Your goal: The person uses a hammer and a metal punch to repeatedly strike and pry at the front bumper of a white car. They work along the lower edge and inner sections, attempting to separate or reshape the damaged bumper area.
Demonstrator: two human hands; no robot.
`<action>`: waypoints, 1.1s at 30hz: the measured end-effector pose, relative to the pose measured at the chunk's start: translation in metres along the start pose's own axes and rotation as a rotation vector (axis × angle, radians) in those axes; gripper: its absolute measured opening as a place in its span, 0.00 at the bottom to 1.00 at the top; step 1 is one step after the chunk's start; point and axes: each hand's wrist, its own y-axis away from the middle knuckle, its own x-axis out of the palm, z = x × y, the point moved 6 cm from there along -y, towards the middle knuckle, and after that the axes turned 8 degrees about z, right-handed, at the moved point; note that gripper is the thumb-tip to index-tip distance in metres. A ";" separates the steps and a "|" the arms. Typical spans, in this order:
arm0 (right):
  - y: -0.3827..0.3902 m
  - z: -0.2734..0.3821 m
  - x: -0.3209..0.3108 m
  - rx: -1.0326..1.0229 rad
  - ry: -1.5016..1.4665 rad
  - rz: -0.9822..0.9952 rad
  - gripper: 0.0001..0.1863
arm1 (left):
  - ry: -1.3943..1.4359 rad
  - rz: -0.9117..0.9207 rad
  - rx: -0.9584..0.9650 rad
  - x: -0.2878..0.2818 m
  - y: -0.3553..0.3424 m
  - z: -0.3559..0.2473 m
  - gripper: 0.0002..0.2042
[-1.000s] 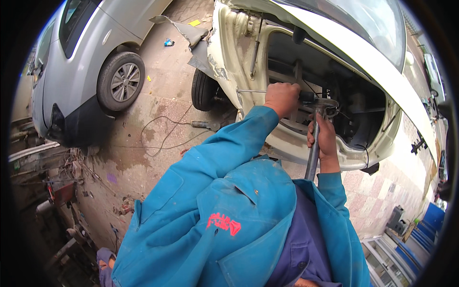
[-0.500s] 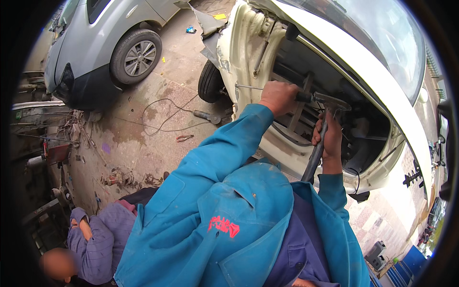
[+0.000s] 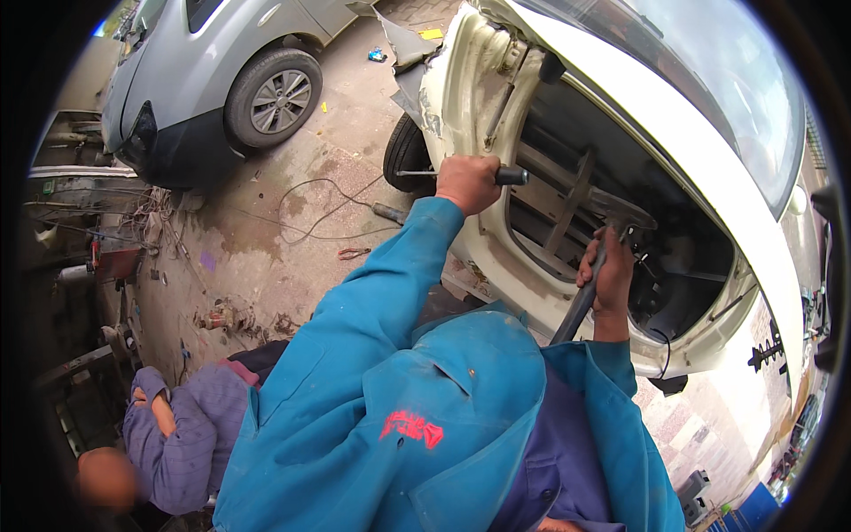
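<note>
My left hand (image 3: pixel 470 183) is closed around a screwdriver (image 3: pixel 514 176). Its dark handle sticks out to the right of my fist and its thin shaft points left, past the edge of the cream car body (image 3: pixel 483 97). Over the open trunk, my right hand (image 3: pixel 610 275) grips a hammer (image 3: pixel 578 310) by its long dark handle. The hammer's broad metal head is up beyond my fingers, apart from the screwdriver. Bent, torn sheet metal (image 3: pixel 409 49) hangs at the car's far left corner. The screwdriver's tip looks free, though the contact there is hard to judge.
A silver car (image 3: pixel 239 44) stands at the far left. On the paved floor lie a corded power tool (image 3: pixel 388 213) and red-handled pliers (image 3: pixel 355 253). At the lower left a person (image 3: pixel 191 434) sits with folded arms. Scrap parts and wires (image 3: pixel 146 222) pile up along the left.
My left hand has moved left with the screwdriver, whose handle end has come away from the hammer head. My right hand keeps its grip on the hammer. The view has shifted slightly.
</note>
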 end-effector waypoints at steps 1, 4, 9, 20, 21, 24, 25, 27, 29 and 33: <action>0.003 0.006 -0.003 -0.051 -0.035 -0.032 0.20 | -0.030 0.063 0.025 0.003 0.004 -0.003 0.06; 0.007 0.022 -0.010 -0.045 0.019 -0.047 0.19 | 0.082 -0.090 0.277 0.007 0.008 -0.049 0.06; 0.022 0.026 -0.002 -0.027 0.122 -0.002 0.17 | 0.152 -0.134 0.349 0.009 0.003 -0.070 0.06; 0.043 0.030 0.021 -0.094 0.249 0.030 0.18 | 0.208 -0.218 0.367 -0.008 -0.004 -0.055 0.06; 0.044 0.030 0.022 -0.102 0.271 0.040 0.18 | 0.196 -0.216 0.363 -0.009 -0.005 -0.055 0.06; 0.045 0.030 0.026 -0.110 0.295 0.061 0.18 | 0.184 -0.209 0.355 -0.011 -0.007 -0.056 0.05; 0.046 0.030 0.028 -0.108 0.297 0.073 0.18 | 0.194 -0.208 0.353 -0.012 -0.007 -0.056 0.05; 0.048 0.031 0.033 -0.123 0.315 0.103 0.18 | 0.203 -0.209 0.351 -0.014 -0.007 -0.055 0.05; 0.051 0.033 0.038 -0.150 0.338 0.124 0.18 | 0.207 -0.212 0.357 -0.015 -0.006 -0.054 0.05; 0.062 0.042 0.048 -0.399 0.377 0.066 0.18 | 0.247 -0.238 0.340 -0.013 -0.007 -0.049 0.06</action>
